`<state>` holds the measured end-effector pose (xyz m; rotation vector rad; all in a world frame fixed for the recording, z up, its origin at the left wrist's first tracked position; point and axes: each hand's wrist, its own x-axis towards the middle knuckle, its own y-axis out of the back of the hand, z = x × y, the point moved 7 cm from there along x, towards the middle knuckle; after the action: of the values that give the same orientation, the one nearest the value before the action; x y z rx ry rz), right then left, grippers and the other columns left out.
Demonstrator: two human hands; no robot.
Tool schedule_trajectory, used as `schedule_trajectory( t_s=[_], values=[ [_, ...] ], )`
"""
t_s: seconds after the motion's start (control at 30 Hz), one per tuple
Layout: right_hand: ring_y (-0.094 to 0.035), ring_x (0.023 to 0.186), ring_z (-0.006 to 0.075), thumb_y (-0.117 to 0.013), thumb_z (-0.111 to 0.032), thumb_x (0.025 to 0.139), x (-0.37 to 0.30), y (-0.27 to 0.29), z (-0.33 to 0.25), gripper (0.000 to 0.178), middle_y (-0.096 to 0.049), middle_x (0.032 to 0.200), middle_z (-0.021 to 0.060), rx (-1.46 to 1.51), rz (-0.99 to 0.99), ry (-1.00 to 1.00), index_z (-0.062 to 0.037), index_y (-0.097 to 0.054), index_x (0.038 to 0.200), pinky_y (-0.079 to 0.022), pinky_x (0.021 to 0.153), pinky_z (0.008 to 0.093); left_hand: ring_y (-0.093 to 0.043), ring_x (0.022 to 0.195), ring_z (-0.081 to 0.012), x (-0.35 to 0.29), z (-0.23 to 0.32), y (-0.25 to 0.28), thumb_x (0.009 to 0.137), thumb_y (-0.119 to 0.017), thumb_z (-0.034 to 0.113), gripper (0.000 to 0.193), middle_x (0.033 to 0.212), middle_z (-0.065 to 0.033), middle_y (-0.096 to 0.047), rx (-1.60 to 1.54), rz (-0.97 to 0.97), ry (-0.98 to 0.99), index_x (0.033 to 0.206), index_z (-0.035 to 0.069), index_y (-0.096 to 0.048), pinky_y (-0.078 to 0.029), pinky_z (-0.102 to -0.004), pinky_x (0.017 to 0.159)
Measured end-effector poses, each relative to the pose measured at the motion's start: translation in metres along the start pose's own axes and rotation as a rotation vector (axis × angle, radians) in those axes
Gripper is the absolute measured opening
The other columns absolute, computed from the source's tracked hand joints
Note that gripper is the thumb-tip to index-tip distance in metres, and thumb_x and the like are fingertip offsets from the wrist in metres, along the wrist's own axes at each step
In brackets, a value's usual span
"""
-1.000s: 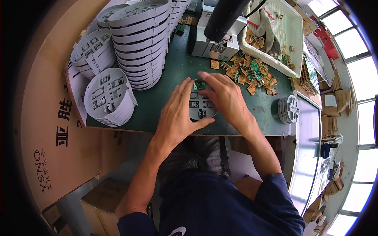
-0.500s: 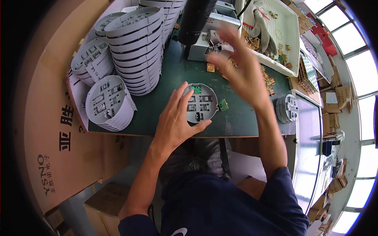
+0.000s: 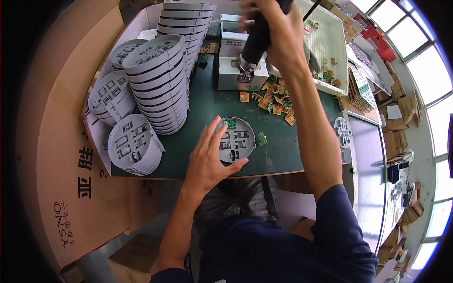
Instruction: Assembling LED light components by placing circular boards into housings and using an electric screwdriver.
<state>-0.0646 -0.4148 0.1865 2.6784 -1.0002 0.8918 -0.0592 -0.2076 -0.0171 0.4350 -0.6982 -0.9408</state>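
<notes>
My left hand (image 3: 206,158) steadies a round grey plastic housing (image 3: 241,147) on the bench, fingers along its left rim and thumb at the lower rim. Inside the housing, near its upper edge, a small green circuit board (image 3: 230,124) is set close to my fingertips. Just right of the housing lies a loose green circuit board (image 3: 261,138). My right hand (image 3: 285,40) is wrapped round a black electric screwdriver (image 3: 258,41), tilted with its tip down at the front of a grey boxy screw feeder (image 3: 230,82).
Tall stacks of grey housings (image 3: 158,82) crowd the left side in a carton (image 3: 89,111). Small circuit boards (image 3: 274,99) are heaped beside the feeder. Behind them is a white tray (image 3: 334,89) with more boards and a glove. More housings (image 3: 343,132) stand at the right edge.
My right hand has moved up and away from me and now grips the screwdriver, which has come down to the feeder. My left hand remains on the housing. The whole view has shifted slightly.
</notes>
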Motion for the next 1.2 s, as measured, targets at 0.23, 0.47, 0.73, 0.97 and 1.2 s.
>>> schedule_trajectory(
  t_s=[0.23, 0.47, 0.73, 0.97, 1.2],
  values=[
    [-0.055, 0.055, 0.0090, -0.071, -0.025, 0.097, 0.007, 0.018, 0.015, 0.025, -0.059, 0.066, -0.0002, -0.195, 0.195, 0.093, -0.0007, -0.066, 0.093, -0.043, 0.050, 0.0285, -0.053, 0.136, -0.0396, 0.002, 0.004, 0.001, 0.079, -0.085, 0.051, 0.085, 0.156, -0.0196, -0.045, 0.046, 0.003, -0.040, 0.138, -0.003, -0.055, -0.052, -0.0477, 0.107],
    [-0.055, 0.055, 0.0091, -0.071, -0.022, 0.097, -0.004, 0.015, 0.024, 0.023, -0.059, 0.067, -0.0003, -0.233, 0.137, 0.015, 0.0006, -0.069, 0.104, -0.044, 0.051, 0.0278, -0.054, 0.136, -0.0385, 0.002, 0.003, 0.000, 0.078, -0.086, 0.051, 0.088, 0.157, -0.0189, -0.045, 0.047, -0.004, -0.011, 0.141, -0.001, -0.054, -0.050, -0.0469, 0.109],
    [-0.066, 0.071, 0.0165, -0.069, -0.017, 0.097, -0.078, 0.002, 0.027, 0.046, -0.067, 0.086, 0.0097, -0.051, 0.065, -0.085, 0.0099, -0.056, 0.132, -0.056, 0.064, 0.0321, -0.053, 0.135, -0.0392, 0.002, 0.004, 0.000, 0.079, -0.085, 0.051, 0.087, 0.154, -0.0191, -0.046, 0.049, 0.008, -0.035, 0.140, -0.003, -0.053, -0.051, -0.0477, 0.108],
    [-0.055, 0.053, 0.0114, -0.066, -0.015, 0.096, -0.089, -0.022, 0.020, 0.043, -0.055, 0.068, 0.0032, -0.037, 0.032, -0.119, 0.0098, -0.057, 0.130, -0.049, 0.052, 0.0298, -0.054, 0.134, -0.0389, 0.002, 0.004, 0.000, 0.080, -0.084, 0.051, 0.088, 0.154, -0.0192, -0.045, 0.054, 0.006, -0.034, 0.140, -0.004, -0.053, -0.051, -0.0476, 0.108],
    [-0.056, 0.053, 0.0114, -0.068, -0.015, 0.095, -0.093, -0.025, 0.030, 0.042, -0.056, 0.066, 0.0029, -0.045, 0.024, -0.148, 0.0088, -0.058, 0.128, -0.049, 0.052, 0.0296, -0.052, 0.136, -0.0394, 0.000, 0.004, 0.000, 0.080, -0.084, 0.052, 0.088, 0.155, -0.0189, -0.045, 0.063, 0.007, -0.024, 0.140, -0.004, -0.053, -0.051, -0.0478, 0.108]
  ],
)
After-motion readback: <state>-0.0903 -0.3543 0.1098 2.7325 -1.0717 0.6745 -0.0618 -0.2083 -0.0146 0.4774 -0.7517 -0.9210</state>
